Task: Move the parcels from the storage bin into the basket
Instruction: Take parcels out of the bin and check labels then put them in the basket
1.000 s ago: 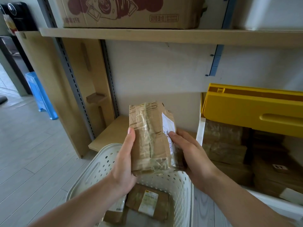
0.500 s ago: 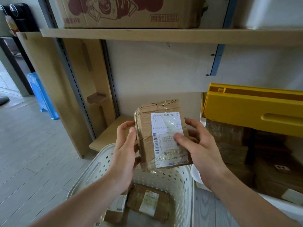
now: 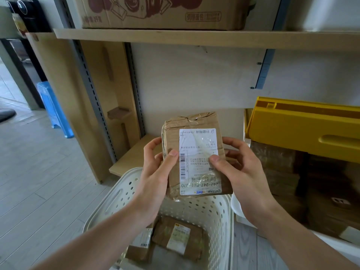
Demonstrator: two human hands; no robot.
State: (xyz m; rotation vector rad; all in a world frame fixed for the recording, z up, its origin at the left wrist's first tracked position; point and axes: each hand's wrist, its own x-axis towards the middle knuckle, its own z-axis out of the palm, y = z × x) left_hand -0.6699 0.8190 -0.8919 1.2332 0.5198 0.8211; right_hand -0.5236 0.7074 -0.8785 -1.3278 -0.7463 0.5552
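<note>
While left hand (image 3: 155, 172) and right hand (image 3: 239, 172) both grip brown taped cardboard parcel (image 3: 194, 152), white label faces camera, above white perforated plastic basket (image 3: 120, 193).

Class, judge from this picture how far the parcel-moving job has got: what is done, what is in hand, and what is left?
Done: at least two parcels lie in the white basket. In hand: the left hand and right hand hold a taped parcel above the basket, label facing the camera. Left: several brown parcels remain in the storage bin on the right, under its yellow lid.
</note>
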